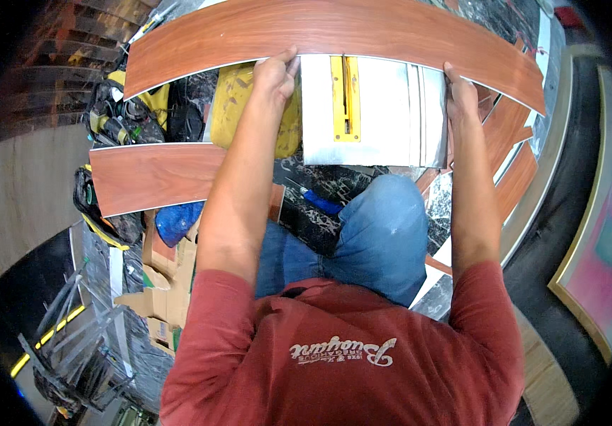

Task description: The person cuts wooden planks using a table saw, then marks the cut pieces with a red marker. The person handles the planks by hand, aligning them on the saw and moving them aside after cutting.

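Note:
A long reddish-brown wood-grain plank (334, 27) lies crosswise in front of me, over the far part of a small table saw's metal top (384, 113). My left hand (276, 77) grips its near edge left of the middle, fingers partly hidden by the board. Near the right part of the same edge, my right hand (462, 96) holds on too, with its index finger along the edge. Between my hands, the saw's yellow slotted insert (346, 106) runs up to the plank. A yellow plate (231, 106) forms the saw's left side.
Another plank (157, 177) lies at the left, below black and yellow tool bags (111, 117). Cut board pieces (515, 174) are piled at the right. A blue-handled tool (320, 201) rests near my knee. Torn cardboard (174, 284) and a framed picture (604, 248) flank me.

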A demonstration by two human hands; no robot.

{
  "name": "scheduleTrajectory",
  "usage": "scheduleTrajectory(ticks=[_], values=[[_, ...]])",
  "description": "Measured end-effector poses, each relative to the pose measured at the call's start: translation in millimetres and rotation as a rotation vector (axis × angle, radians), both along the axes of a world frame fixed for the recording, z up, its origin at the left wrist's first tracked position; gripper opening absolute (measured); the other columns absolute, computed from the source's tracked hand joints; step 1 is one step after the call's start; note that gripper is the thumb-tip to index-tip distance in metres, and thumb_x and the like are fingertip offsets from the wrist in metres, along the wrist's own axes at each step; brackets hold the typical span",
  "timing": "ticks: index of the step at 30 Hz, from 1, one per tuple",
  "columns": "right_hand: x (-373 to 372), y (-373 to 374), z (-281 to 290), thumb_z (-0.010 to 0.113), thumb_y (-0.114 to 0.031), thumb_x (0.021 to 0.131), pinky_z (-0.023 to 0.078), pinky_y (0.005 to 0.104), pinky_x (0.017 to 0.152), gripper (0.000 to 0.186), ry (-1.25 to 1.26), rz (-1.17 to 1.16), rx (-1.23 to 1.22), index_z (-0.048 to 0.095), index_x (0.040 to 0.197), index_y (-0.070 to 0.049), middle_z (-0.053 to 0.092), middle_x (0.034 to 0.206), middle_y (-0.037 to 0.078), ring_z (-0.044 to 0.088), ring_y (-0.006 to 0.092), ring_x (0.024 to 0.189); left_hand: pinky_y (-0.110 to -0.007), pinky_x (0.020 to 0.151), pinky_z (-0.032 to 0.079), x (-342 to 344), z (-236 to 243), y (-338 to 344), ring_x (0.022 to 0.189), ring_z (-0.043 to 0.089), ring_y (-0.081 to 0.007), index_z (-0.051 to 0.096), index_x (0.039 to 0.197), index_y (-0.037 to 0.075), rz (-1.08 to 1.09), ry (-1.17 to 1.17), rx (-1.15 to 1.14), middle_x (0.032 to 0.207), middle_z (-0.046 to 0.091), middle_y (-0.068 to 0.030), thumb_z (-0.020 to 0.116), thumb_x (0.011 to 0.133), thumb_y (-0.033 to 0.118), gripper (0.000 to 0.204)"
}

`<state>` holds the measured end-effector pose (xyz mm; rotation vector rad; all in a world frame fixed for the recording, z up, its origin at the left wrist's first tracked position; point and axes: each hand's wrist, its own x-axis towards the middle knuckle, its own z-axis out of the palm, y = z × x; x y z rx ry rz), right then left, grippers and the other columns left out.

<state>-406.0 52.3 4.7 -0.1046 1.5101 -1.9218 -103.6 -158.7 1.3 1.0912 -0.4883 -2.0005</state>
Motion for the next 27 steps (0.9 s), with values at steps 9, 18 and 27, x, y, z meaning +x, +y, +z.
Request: scheduleTrajectory(ticks=[9, 18, 27], values=[[0, 6, 1, 0.064, -0.005, 0.091, 0.048, 0.0371, 0.096, 0.04, -0.016, -0.005, 0.07, 0.049, 0.122, 0.015, 0.058, 0.119, 0.023, 0.058, 0.0303, 0.108, -0.033, 0.106, 0.045, 2, 2, 6, 0.111, 0.056, -0.0234, 0.048, 0.123, 0.002, -0.014, 0.013, 0.021, 0.118, 0.058, -0.0128, 0.058, 0.09, -0.006, 0.036], [8, 11, 6, 0.064, -0.005, 0.091, 0.048, 0.0368, 0.095, 0.042, -0.067, 0.012, 0.044, 0.048, 0.123, 0.016, 0.058, 0.12, 0.024, 0.059, 0.0303, 0.108, -0.036, 0.103, 0.047, 8, -1, 11, 0.114, 0.056, -0.0253, 0.044, 0.13, 0.001, -0.017, 0.006, 0.007, 0.125, 0.054, -0.0142, 0.059, 0.088, -0.011, 0.046], [7, 17, 4, 0.063, -0.01, 0.093, 0.048, 0.0364, 0.094, 0.044, -0.042, 0.013, 0.097, 0.046, 0.123, 0.016, 0.058, 0.12, 0.024, 0.059, 0.0288, 0.109, -0.031, 0.102, 0.047, 7, 9, 23, 0.111, 0.056, -0.0229, 0.048, 0.124, 0.002, -0.01, -0.023, 0.006, 0.119, 0.057, -0.0119, 0.058, 0.092, -0.003, 0.034]])
